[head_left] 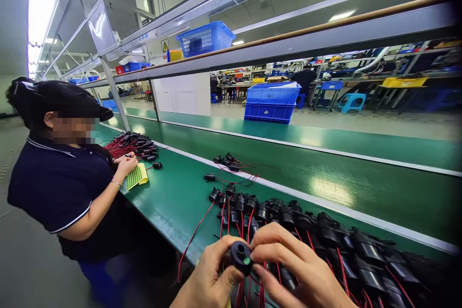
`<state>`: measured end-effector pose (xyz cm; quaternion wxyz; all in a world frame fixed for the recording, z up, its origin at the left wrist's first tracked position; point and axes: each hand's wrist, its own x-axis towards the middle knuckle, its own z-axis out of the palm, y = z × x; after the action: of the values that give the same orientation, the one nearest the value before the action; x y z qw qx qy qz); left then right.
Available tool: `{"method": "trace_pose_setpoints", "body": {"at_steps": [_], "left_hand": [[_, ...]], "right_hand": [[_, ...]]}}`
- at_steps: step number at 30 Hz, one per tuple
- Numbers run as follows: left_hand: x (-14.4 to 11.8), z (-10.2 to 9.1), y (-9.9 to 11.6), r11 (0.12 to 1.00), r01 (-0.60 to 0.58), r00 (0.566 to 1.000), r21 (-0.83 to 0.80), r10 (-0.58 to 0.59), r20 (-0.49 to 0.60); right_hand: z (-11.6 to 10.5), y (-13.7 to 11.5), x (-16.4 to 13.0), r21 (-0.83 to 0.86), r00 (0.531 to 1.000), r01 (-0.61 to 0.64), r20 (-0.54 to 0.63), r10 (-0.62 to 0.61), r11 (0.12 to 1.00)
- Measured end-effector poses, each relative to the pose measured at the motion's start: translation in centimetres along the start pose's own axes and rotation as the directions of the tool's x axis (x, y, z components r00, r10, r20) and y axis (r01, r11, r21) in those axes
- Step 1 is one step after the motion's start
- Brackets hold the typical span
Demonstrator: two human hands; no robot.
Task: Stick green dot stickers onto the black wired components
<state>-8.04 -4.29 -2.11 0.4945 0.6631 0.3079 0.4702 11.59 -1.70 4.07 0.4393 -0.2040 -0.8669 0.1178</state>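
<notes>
Presently, the black cylindrical unit (236, 262) is clamped in the grip of the left hand (211, 274); its end face already bears a green dot (247, 261). The right hand (294, 264) touches its rim; whether that grip is closed cannot be told. Right of the unit, wired units (366, 248) crowd the worktop (180, 187); how many remain unmarked cannot be determined.

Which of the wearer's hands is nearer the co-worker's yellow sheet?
Left: the left hand, gripping the black part, is right of the yellow sheet; the right hand is farther right.
</notes>
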Motion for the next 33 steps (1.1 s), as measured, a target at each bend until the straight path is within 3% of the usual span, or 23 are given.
{"method": "trace_pose_setpoints", "body": {"at_steps": [3,8,14,18,21,25,27,29,33], "left_hand": [[-0.1,0.0,0.1,1.000,-0.005,1.000,0.002,0.005,-0.001],[-0.1,-0.2,0.3,1.000,0.005,1.000,0.027,-0.005,0.003],[-0.4,-0.1,0.8,0.998,0.069,0.997,-0.012,-0.069,0.024],[-0.9,-0.5,1.1,0.977,0.144,0.988,-0.160,-0.132,0.082],[-1.4,-1.3,0.8,0.939,0.197,0.977,-0.283,-0.166,0.133],[-1.8,-3.0,-1.2,0.819,0.233,0.973,-0.524,-0.190,0.134],[-1.9,-4.0,-2.4,0.777,0.253,0.968,-0.576,-0.206,0.147],[-2.1,-5.0,-3.4,0.754,0.308,0.951,-0.580,-0.253,0.176],[-4.8,-7.7,-5.9,0.806,0.397,0.915,-0.439,-0.385,0.119]], "right_hand": [[0.4,-0.1,-0.2,-0.058,0.997,0.072,0.024,-0.071,0.996],[0.9,-0.2,-0.4,-0.053,0.996,0.077,0.040,-0.075,0.996],[1.8,0.0,-0.7,-0.153,0.986,0.155,-0.041,-0.162,0.976],[2.6,0.7,-1.1,-0.005,0.990,0.140,-0.013,-0.140,0.990],[2.6,0.6,-0.8,0.081,0.995,0.057,0.077,-0.063,0.995],[3.0,0.7,1.9,0.064,0.955,0.072,0.283,-0.087,0.995],[4.1,2.2,4.2,0.038,0.938,-0.012,0.347,-0.001,0.999],[6.0,4.8,6.8,-0.088,0.903,-0.193,0.373,0.212,0.977],[11.2,11.2,10.8,-0.362,0.818,-0.402,0.271,0.508,0.841]]}}
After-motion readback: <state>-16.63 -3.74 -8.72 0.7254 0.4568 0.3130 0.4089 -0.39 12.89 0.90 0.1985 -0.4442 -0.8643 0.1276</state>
